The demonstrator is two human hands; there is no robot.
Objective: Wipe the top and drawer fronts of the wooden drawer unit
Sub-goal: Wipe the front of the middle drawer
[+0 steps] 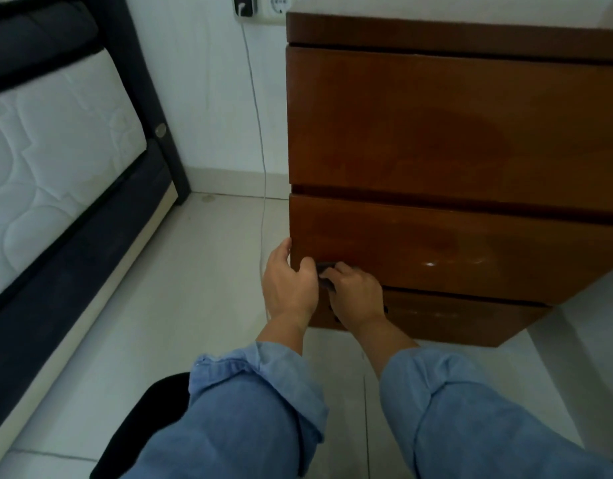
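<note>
The wooden drawer unit (436, 133) stands in front of me with three glossy brown drawer fronts. Both my hands are low at the left end of the middle drawer front (436, 247). My right hand (356, 295) grips a small dark cloth (324, 269) against that front, near its bottom edge. Only a bit of the cloth shows between my hands. My left hand (287, 285) is at the unit's left corner, its thumb on the front beside the cloth and its fingers curled round the side. The unit's top is seen only as a thin edge.
A bed with a white mattress (56, 150) and dark frame (90, 254) runs along the left. A white charger cable (260, 150) hangs from a wall socket (263, 5) down to the pale tiled floor (194, 271) beside the unit. A dark object (142, 426) lies by my left sleeve.
</note>
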